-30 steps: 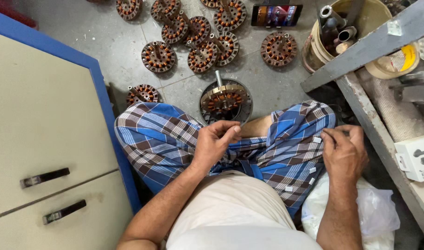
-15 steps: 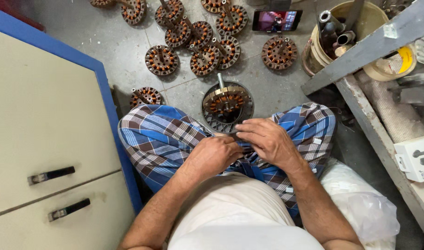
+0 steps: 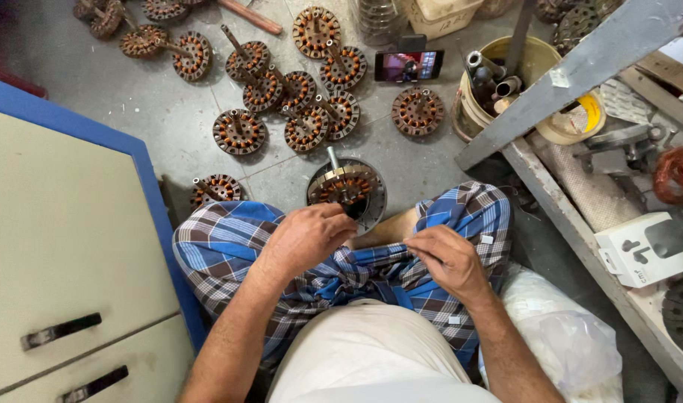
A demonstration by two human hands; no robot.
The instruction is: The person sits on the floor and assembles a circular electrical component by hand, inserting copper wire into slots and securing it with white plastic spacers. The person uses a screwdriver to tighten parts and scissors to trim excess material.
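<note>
A fan stator (image 3: 347,188) with copper windings and an upright shaft sits on the floor just in front of my crossed legs. My lap is wrapped in a blue checked cloth (image 3: 222,246). My left hand (image 3: 304,240) has its fingers curled and reaches the stator's near rim; what it holds, if anything, is hidden. My right hand (image 3: 450,261) lies on my lap to the right, fingertips pinching a fold of the cloth.
Several more wound stators (image 3: 306,104) lie on the grey floor beyond. A phone (image 3: 409,66) stands by a bucket of tubes (image 3: 498,86). A cream cabinet (image 3: 58,246) is on my left; a metal shelf frame (image 3: 580,56), white box (image 3: 644,250) and plastic bag (image 3: 565,339) are on my right.
My right hand came from my right knee to the middle beside the left hand, then drew back a little to the right. The left hand moved forward to the stator.
</note>
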